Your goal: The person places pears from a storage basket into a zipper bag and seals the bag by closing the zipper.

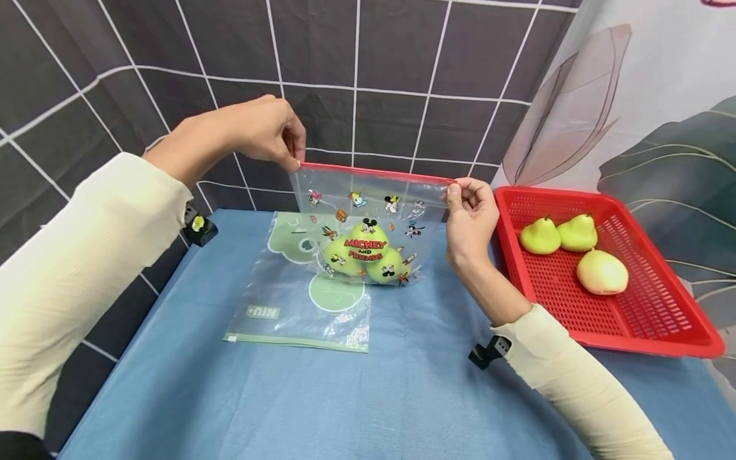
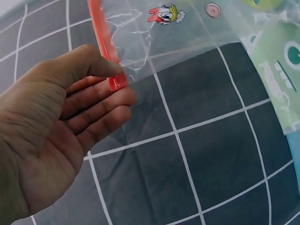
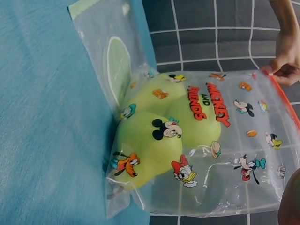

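- While the left hand [image 1: 267, 131] is pinching one end of the red zip strip [image 1: 374, 170], thumb against fingers, the right hand [image 1: 473, 220] is pinching the other end.
- Both grips are narrow, both on the printed bag [image 1: 376, 217].
- The printed bag is hanging upright between the hands, over the blue cloth [image 1: 287, 409]; base contact: cannot tell.
- Its long axis is running left to right along the zip strip, dipping slightly toward the right hand. Zip end is pointing up, base down; lettering is reading upright from the head view.
- Green fruits [image 1: 339, 255] are bunching at the base inside; three are showing.
- Behind and below it, a second bag [image 1: 287, 313] is lying flat on the cloth, long axis running away from the person, green strip [image 1: 296, 343] facing the near side. Its far part is passing behind the printed bag.
- Off to the right, a red basket [image 1: 644, 345] is holding three pears [image 1: 602, 272]: two touching at the far side, one nearer.
- Dark gridded cloth [image 1: 391, 38] is backing everything.
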`<state>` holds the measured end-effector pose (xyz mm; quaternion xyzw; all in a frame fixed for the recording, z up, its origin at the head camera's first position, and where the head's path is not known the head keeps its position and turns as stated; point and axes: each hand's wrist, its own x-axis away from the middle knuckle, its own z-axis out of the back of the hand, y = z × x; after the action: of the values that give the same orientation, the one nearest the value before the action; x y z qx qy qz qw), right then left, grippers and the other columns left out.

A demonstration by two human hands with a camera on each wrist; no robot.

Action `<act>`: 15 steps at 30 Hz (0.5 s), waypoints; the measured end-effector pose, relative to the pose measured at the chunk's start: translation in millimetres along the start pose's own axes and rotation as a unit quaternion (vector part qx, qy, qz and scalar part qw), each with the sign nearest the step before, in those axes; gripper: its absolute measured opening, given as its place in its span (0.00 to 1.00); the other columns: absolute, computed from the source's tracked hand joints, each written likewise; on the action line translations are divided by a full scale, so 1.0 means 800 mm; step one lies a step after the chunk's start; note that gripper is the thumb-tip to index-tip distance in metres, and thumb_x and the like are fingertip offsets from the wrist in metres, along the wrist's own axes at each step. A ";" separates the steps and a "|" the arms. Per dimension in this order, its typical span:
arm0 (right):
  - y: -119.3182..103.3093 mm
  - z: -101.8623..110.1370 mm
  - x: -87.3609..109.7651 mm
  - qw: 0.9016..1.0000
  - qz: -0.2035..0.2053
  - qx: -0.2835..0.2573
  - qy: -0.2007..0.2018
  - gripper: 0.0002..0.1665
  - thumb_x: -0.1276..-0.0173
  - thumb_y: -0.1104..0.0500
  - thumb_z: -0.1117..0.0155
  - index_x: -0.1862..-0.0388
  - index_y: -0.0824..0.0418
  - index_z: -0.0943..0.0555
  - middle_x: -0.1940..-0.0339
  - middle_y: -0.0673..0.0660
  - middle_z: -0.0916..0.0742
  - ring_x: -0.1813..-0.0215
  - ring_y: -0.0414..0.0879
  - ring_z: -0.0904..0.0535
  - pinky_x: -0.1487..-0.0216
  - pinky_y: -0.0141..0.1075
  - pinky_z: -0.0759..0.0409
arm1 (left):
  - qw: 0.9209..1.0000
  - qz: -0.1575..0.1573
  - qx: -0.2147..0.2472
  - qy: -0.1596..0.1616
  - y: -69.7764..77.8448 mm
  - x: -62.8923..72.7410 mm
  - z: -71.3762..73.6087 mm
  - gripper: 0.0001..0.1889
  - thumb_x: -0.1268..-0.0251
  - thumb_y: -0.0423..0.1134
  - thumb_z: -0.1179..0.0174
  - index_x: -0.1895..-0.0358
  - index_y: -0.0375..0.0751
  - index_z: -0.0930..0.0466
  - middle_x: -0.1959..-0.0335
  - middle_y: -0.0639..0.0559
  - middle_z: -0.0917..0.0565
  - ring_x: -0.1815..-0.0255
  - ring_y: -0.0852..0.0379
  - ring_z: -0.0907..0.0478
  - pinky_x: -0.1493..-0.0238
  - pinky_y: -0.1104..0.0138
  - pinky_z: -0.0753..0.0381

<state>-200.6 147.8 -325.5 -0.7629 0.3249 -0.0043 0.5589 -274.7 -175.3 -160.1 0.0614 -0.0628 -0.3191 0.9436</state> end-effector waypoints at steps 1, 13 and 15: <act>0.001 0.001 -0.001 1.000 -0.002 0.004 0.003 0.15 0.20 0.73 0.33 0.60 0.52 0.17 0.68 0.47 0.15 0.64 0.39 0.17 0.56 0.26 0.14 | 1.000 0.000 0.006 0.000 -0.001 0.000 -0.001 0.02 0.33 0.36 0.25 0.65 0.44 0.05 0.74 0.55 0.11 0.69 0.56 0.21 0.70 0.67 0.25; -0.021 -0.021 0.018 0.994 0.072 0.008 -0.083 0.12 0.21 0.73 0.31 0.56 0.55 0.14 0.63 0.46 0.13 0.60 0.39 0.16 0.54 0.27 0.13 | 0.980 0.047 0.159 -0.109 -0.038 0.043 0.024 0.03 0.28 0.28 0.30 0.57 0.32 0.08 0.71 0.53 0.11 0.69 0.59 0.17 0.63 0.71 0.13; -0.024 -0.030 0.026 0.990 0.089 0.009 -0.113 0.11 0.21 0.73 0.31 0.55 0.57 0.13 0.63 0.45 0.13 0.59 0.39 0.16 0.55 0.26 0.15 | 0.975 0.061 0.156 -0.144 -0.049 0.053 0.035 0.03 0.27 0.28 0.31 0.58 0.33 0.09 0.71 0.53 0.12 0.69 0.60 0.17 0.62 0.70 0.13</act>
<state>-183.6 120.4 -307.5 -0.7215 0.3262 0.1290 0.5970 -269.2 -234.2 -135.7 0.1571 -0.2508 -0.2531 0.9211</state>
